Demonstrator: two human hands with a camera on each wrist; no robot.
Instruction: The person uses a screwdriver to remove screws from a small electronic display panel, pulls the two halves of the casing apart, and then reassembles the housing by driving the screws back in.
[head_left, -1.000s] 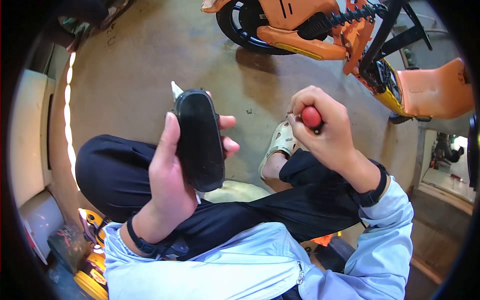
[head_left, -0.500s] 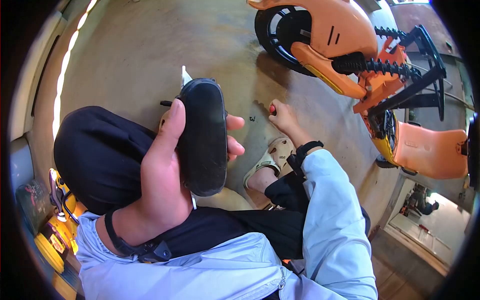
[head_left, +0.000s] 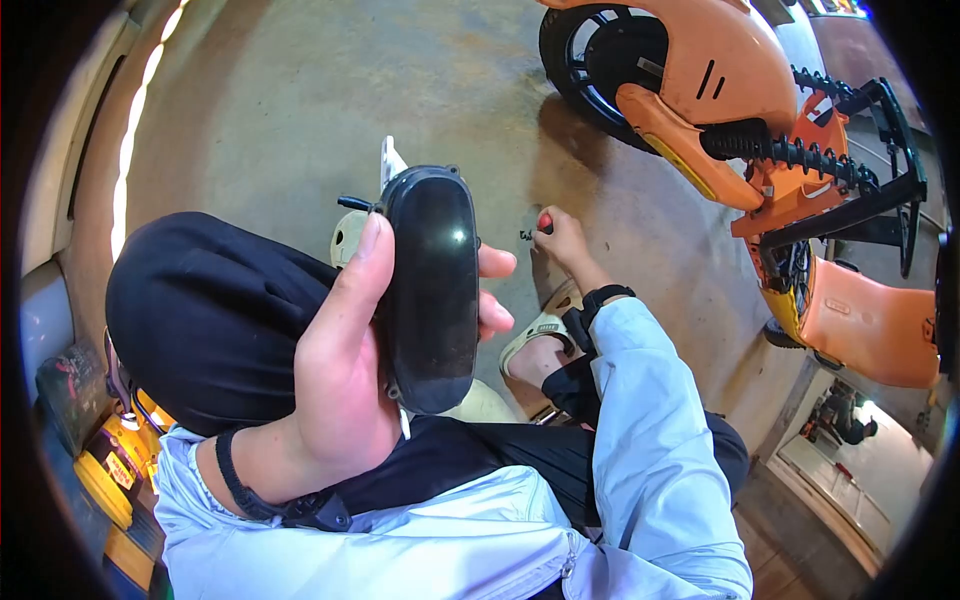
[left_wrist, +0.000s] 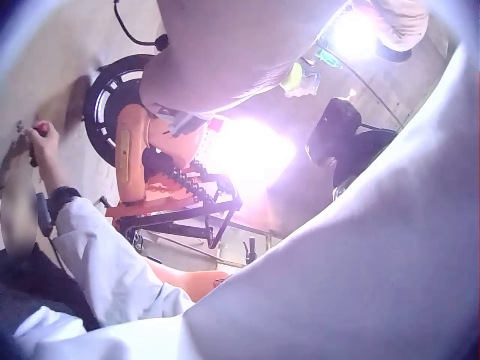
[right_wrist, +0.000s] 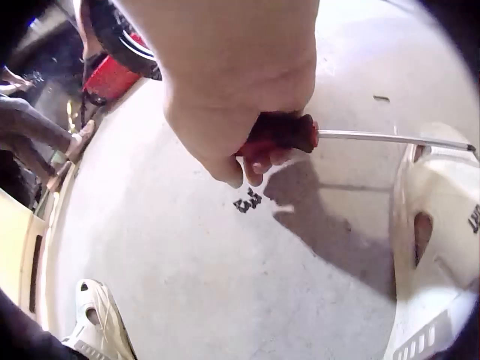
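In the head view my left hand grips an oblong black plastic housing, its thumb on the near side and fingertips showing past the far edge. A pale metal tab sticks up behind the housing's top end. My right hand reaches down close over the floor, curled around a screwdriver with a red and black handle. The screwdriver's bare shaft points out sideways toward a clog. Just below the right fingertips, a small cluster of dark screws lies on the floor.
Cream clogs are on the feet near the right hand. An orange motorbike stands at the upper right. Yellow items sit at the lower left, and a glowing light strip runs along the left side.
My right hand has gone from raised beside the knee down to the floor near the screws, keeping the screwdriver. The left hand still holds the housing, now slightly tilted. The head view has shifted.
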